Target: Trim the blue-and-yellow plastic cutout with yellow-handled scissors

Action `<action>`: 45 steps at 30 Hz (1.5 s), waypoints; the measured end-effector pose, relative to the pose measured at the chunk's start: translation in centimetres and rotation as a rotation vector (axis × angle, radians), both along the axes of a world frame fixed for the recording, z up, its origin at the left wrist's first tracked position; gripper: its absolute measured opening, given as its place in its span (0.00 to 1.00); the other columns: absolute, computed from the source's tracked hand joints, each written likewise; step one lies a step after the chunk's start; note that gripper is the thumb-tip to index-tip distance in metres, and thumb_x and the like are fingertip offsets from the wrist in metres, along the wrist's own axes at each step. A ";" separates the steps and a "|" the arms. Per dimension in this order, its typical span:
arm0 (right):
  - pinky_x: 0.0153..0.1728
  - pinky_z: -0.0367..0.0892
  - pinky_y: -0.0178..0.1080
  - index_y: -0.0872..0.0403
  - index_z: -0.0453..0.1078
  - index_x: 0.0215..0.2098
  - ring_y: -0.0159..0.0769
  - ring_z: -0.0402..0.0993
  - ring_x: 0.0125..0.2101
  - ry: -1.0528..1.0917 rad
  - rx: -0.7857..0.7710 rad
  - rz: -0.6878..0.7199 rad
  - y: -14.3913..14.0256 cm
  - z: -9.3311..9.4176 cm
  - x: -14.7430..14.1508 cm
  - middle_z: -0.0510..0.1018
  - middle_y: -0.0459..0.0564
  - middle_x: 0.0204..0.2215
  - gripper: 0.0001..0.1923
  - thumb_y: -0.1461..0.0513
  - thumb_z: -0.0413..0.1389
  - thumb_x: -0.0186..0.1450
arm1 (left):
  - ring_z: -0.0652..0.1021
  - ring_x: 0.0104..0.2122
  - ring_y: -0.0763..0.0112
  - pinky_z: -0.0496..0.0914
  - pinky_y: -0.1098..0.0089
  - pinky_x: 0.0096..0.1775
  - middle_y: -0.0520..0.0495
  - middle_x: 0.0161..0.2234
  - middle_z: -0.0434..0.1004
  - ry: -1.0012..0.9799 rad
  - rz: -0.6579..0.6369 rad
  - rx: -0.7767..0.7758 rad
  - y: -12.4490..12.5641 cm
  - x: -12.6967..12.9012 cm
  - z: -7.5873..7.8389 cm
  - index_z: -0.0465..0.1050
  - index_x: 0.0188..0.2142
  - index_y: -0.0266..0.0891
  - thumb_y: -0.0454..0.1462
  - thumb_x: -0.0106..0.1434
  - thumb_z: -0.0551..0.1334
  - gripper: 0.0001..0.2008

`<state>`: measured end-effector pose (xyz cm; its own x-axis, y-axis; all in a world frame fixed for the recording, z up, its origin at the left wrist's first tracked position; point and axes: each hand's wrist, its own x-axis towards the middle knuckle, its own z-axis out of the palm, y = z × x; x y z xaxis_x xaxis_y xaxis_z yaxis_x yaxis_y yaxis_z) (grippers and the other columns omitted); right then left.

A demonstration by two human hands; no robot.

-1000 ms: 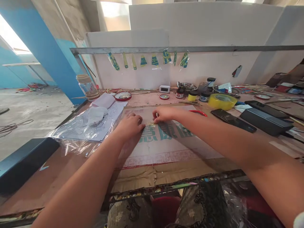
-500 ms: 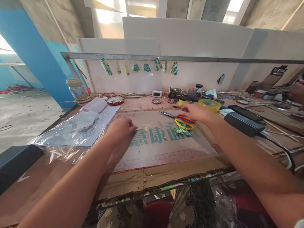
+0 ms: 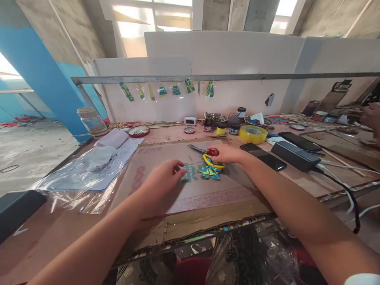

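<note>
My left hand [image 3: 164,180] rests with curled fingers on a clear plastic sheet [image 3: 208,196] that covers a cardboard board [image 3: 190,219] printed with green characters. Whether anything is pinched under its fingertips is hidden. My right hand [image 3: 228,153] reaches across the board and closes on the red and yellow handles of a pair of scissors [image 3: 197,149], whose blades point left. A small heap of blue and yellow cut pieces [image 3: 209,172] lies just below the scissors, between my two hands.
A yellow tape roll [image 3: 252,133], small paint jars [image 3: 220,128], two phones [image 3: 263,156] and a dark box [image 3: 295,155] with a cable sit at the right. Plastic-wrapped drawings [image 3: 89,170] and a glass jar [image 3: 90,120] are at the left. Another person's hand [image 3: 372,116] is at the far right.
My right hand left the spot beside my left hand, went right to the scissors and took hold of their handles. My left hand stayed on the sheet. The view shifted right.
</note>
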<state>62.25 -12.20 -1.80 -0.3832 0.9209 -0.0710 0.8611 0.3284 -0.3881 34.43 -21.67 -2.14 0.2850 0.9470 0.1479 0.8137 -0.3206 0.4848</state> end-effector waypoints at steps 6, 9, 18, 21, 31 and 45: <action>0.51 0.72 0.39 0.52 0.73 0.58 0.42 0.77 0.52 0.239 -0.002 -0.015 0.1 -0.2 -0.1 0.79 0.54 0.55 0.20 0.60 0.57 0.68 | 0.81 0.43 0.50 0.70 0.61 0.41 0.39 0.45 0.82 -0.231 -0.109 -0.181 -0.8 5.4 -0.5 0.64 0.63 0.38 0.60 0.61 0.60 0.39; 0.51 0.73 0.38 0.53 0.71 0.59 0.41 0.76 0.55 0.381 -0.020 -0.035 0.0 -0.4 -0.3 0.78 0.54 0.57 0.20 0.60 0.56 0.69 | 0.78 0.49 0.47 0.70 0.58 0.47 0.34 0.51 0.77 -0.087 -0.101 -0.114 0.0 6.5 -0.5 0.61 0.65 0.37 0.59 0.61 0.61 0.41; 0.40 0.77 0.35 0.51 0.58 0.66 0.38 0.79 0.46 0.696 -0.064 -0.132 -1.9 0.2 -2.4 0.77 0.56 0.54 0.36 0.65 0.62 0.61 | 0.70 0.59 0.44 0.63 0.55 0.59 0.31 0.60 0.65 0.028 -0.015 0.046 2.4 6.2 -0.5 0.63 0.64 0.37 0.52 0.57 0.68 0.40; 0.44 0.76 0.38 0.51 0.56 0.64 0.38 0.77 0.47 0.948 0.105 -0.173 -3.3 0.8 -3.7 0.76 0.56 0.52 0.37 0.64 0.62 0.60 | 0.75 0.54 0.48 0.70 0.55 0.52 0.29 0.64 0.62 -0.333 0.041 -0.047 2.2 4.7 0.6 0.51 0.69 0.38 0.55 0.54 0.69 0.51; 0.30 0.75 0.39 0.46 0.63 0.45 0.35 0.72 0.31 1.268 0.208 -0.081 -7.8 1.1 -7.1 0.72 0.47 0.37 0.21 0.49 0.63 0.60 | 0.77 0.32 0.70 0.70 0.68 0.38 0.50 0.31 0.80 -0.837 0.011 -0.075 0.5 1.4 2.7 0.77 0.33 0.40 0.46 0.56 0.70 0.12; 0.18 0.64 0.31 0.47 0.58 0.37 0.27 0.65 0.19 1.749 0.052 -0.126 -5.0 1.8 -5.1 0.65 0.35 0.22 0.33 0.40 0.69 0.50 | 0.74 0.26 0.72 0.68 0.71 0.32 0.54 0.24 0.75 -0.959 0.230 0.275 0.0 -1.2 5.8 0.74 0.30 0.41 0.40 0.55 0.66 0.06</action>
<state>57.11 -17.15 0.02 0.0977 0.9361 0.3378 -0.5008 0.3396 -0.7962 33.19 -21.63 3.71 -0.2517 0.8627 0.4386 0.1779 -0.4043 0.8972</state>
